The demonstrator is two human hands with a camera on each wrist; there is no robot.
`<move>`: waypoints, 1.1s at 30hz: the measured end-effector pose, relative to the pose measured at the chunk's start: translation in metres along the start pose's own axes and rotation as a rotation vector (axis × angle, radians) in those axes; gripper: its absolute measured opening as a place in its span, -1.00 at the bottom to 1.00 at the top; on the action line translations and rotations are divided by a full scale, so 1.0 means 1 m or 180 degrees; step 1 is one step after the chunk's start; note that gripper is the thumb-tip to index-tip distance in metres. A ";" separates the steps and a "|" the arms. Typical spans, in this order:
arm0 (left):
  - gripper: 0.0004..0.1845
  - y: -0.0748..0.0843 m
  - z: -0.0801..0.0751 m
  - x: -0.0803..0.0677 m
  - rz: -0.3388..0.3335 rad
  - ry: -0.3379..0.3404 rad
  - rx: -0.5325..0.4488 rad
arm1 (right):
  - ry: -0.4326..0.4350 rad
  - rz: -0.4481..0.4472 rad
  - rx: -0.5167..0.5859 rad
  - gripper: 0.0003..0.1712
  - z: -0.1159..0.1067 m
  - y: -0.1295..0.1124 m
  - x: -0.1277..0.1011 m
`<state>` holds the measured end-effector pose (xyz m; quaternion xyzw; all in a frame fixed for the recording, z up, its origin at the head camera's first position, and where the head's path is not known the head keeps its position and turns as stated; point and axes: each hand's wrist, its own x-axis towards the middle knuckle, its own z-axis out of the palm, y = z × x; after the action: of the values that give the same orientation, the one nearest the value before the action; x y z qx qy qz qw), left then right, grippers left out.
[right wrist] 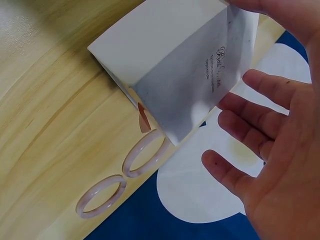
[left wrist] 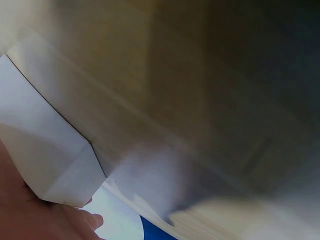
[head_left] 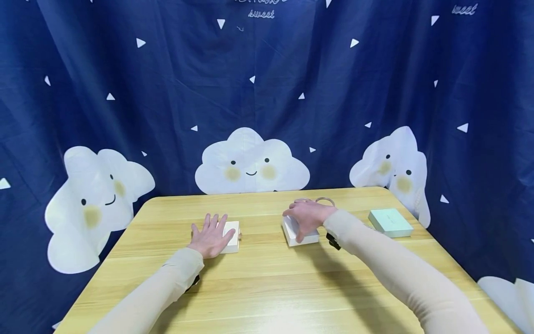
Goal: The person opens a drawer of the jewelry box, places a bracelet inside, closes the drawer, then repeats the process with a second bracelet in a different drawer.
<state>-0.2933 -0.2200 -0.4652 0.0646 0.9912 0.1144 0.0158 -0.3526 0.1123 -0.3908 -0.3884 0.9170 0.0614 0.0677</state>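
In the head view, my left hand lies with fingers spread and straight over the left side of a small white box. A small tab sticks out from that box's right side. The left wrist view shows the same box close beside the hand. My right hand grips a second white box, thumb on its near side and fingers at its far side. This box carries printed lettering and a brownish-pink ribbon tab in the right wrist view.
Two pale pink bangles lie on the table behind the right box, one nearer and one farther from it. A mint-green box sits at the right of the wooden table. A blue cloud-print curtain hangs behind.
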 end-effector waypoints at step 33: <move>-0.16 0.001 0.000 0.001 -0.0013 -0.0045 0.0008 | -0.0140 0.0114 -0.0215 0.00 0.004 -0.013 0.027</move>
<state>-0.2938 -0.2192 -0.4650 0.0634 0.9913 0.1127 0.0229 -0.3616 0.0851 -0.4003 -0.3725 0.9195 0.1020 0.0736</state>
